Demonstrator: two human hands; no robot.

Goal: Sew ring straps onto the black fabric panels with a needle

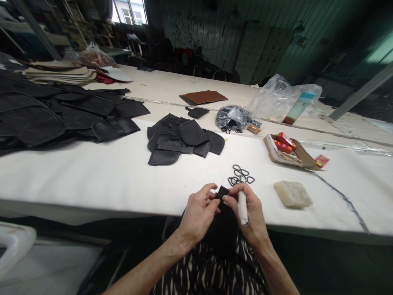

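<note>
At the table's front edge, both my hands meet on a small black strap [223, 191]. My left hand [198, 211] pinches it from the left between thumb and fingers. My right hand [250, 207] holds its right side with thumb and fingertips. Tucked in the same right hand is a tool with a whitish wrapped handle [242, 209]; its working end is hidden. Dark material hangs below the strap over my lap, and I cannot tell whether it is joined to it. Just beyond my fingers lie several black D-shaped rings [241, 174].
Black leather pieces [184, 137] lie stacked mid-table, with a larger black pile [46, 110] at left. To the right are a block of wax-like material [292, 194], an open cardboard box [307, 164] and a cord [344, 198]. Farther back sit bagged rings [231, 116] and a bottle [299, 107].
</note>
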